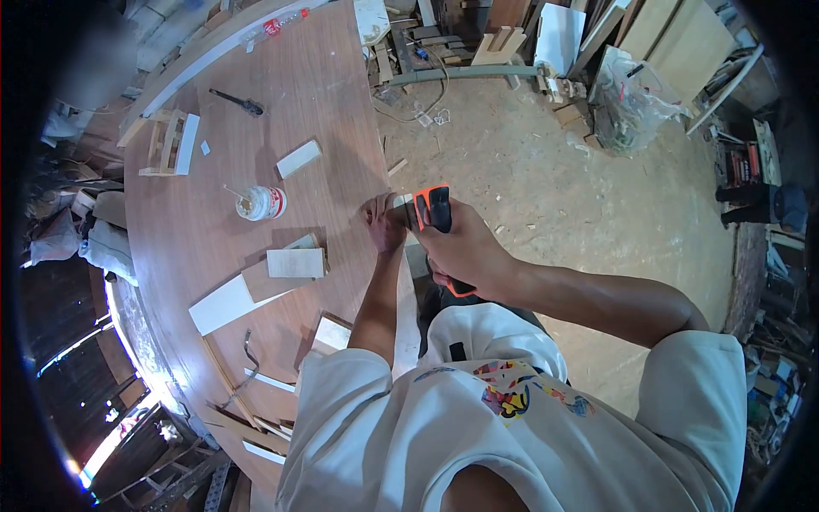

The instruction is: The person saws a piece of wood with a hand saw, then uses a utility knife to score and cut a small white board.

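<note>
My right hand [465,247] is closed round the orange and black handle of a handsaw [438,207], just off the table's right edge. Little of the blade shows, since it points mostly away below the handle. Beside it, my left hand [384,222] lies at the table edge with its fingers curled over a small pale piece of wood [402,201]. Most of that piece is hidden by the hand and the saw. Left of my hands stands an open jar [271,203] with a thin stick in it. A white-faced block [299,160] lies farther up the table.
On the wooden table [333,102] lie stacked white boards [296,263], a small wooden frame [171,145], a dark tool [236,102] and a bottle [286,21]. Scraps dot the floor [546,188]. A plastic bag [631,107] and leaning boards stand at the upper right.
</note>
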`<state>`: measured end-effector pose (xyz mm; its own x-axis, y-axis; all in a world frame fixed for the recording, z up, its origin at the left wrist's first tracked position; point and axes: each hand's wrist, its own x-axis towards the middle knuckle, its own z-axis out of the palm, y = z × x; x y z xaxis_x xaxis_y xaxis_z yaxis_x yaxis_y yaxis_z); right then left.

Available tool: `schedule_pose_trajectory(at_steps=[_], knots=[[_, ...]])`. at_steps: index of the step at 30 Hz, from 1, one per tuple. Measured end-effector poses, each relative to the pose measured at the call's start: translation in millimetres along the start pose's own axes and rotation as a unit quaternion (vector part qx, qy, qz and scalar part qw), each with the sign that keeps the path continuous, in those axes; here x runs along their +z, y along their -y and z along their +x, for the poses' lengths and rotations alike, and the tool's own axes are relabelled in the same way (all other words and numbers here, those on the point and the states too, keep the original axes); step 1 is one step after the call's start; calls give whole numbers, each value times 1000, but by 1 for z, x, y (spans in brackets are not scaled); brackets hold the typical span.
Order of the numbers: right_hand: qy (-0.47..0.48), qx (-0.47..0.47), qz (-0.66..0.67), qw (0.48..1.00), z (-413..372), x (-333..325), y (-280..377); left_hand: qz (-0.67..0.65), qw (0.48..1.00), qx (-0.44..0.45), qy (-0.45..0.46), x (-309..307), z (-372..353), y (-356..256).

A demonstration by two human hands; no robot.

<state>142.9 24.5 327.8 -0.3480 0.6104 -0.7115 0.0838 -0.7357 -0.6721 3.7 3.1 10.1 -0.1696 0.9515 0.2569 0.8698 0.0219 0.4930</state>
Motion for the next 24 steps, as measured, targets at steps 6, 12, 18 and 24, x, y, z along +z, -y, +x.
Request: schedule_pose_trajectory(at_steps=[6,12,18,24], knots=[[-68,-110,-152,980,97,-15,-102,-29,1000,1,-9,-16,3,-13],[-166,-264,-165,936,144,7,-152,-5,997,27,-66,-3,-4,-1],[-164,-172,-154,959,141,-9,-141,4,1000,26,-6,-6,-2,-7],[-152,-142,-124,970,119,8,-122,22,999,39,-28,-3,-5,-2]])
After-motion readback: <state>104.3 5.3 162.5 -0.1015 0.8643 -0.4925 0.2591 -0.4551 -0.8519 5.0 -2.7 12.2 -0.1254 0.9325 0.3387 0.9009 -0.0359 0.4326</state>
